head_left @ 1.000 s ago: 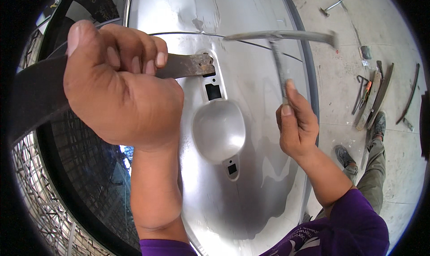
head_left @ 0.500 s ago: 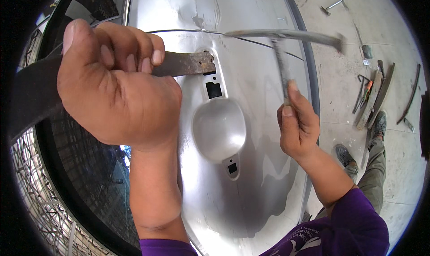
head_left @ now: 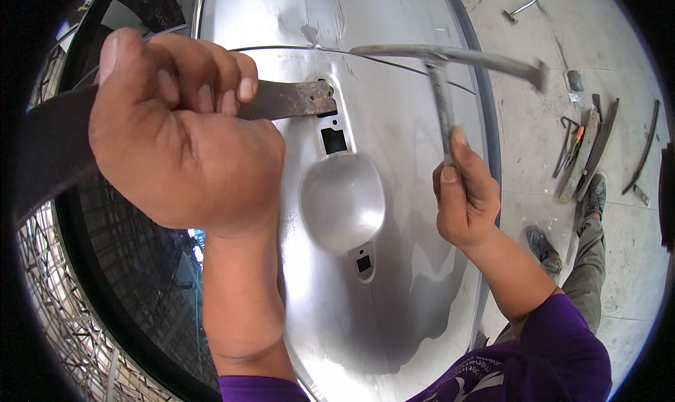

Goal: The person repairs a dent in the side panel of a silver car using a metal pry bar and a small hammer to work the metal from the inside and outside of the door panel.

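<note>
My left hand (head_left: 190, 135) is wrapped round a flat, dark metal bar (head_left: 288, 100). The bar's rusty end reaches the upper opening in a silver car door (head_left: 415, 212), beside the handle recess (head_left: 342, 203). In my right hand (head_left: 467, 191) is a body hammer (head_left: 485, 61), gripped by its shaft. Its long, thin head is raised over the panel, slightly blurred, spanning toward the door's right edge. Below the bar, a square cut-out (head_left: 334, 140) shows dark inside. A dark gap line separates this door from the panel ahead, with a dented, scratched patch (head_left: 309, 34) near it.
Window glass (head_left: 133, 261) borders the door on the left. On the concrete floor at right lie wooden strips (head_left: 580, 159), an orange-handled tool (head_left: 575, 142), another hammer (head_left: 520, 10) and a curved dark rod (head_left: 643, 145). My shoes (head_left: 541, 242) stand beside the door.
The hammer and my right hand have shifted only slightly, with the hammer's right end a little lower. My left hand and the bar stay nearly in place.
</note>
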A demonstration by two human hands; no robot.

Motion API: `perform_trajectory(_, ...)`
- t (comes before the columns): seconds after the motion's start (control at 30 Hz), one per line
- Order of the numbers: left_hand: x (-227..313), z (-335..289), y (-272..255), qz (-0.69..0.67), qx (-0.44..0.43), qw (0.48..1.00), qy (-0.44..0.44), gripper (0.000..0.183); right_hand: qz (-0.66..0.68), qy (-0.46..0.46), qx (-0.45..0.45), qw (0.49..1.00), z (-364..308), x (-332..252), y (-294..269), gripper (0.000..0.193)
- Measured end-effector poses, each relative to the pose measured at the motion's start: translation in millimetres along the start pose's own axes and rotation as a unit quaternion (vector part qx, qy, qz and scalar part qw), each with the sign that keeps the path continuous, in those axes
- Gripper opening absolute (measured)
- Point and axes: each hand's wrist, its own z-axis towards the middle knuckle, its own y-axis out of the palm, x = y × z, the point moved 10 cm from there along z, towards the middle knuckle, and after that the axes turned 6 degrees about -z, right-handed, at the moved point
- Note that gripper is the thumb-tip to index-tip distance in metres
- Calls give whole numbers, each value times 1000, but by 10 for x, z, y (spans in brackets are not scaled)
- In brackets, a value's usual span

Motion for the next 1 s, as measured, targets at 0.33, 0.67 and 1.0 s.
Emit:
perform_trajectory(0.33,-21,4,-25,0,15,1000,4,33,-46,25,-68,996,63,22,109,38)
perform_trajectory(0.67,-22,-16,6,22,9,1000,9,35,34,7,5,999,59,-18,16,42)
perform_trajectory(1.0,-85,34,-27,-49,9,999,-14,36,48,-45,46,997,0,-36,-55,44)
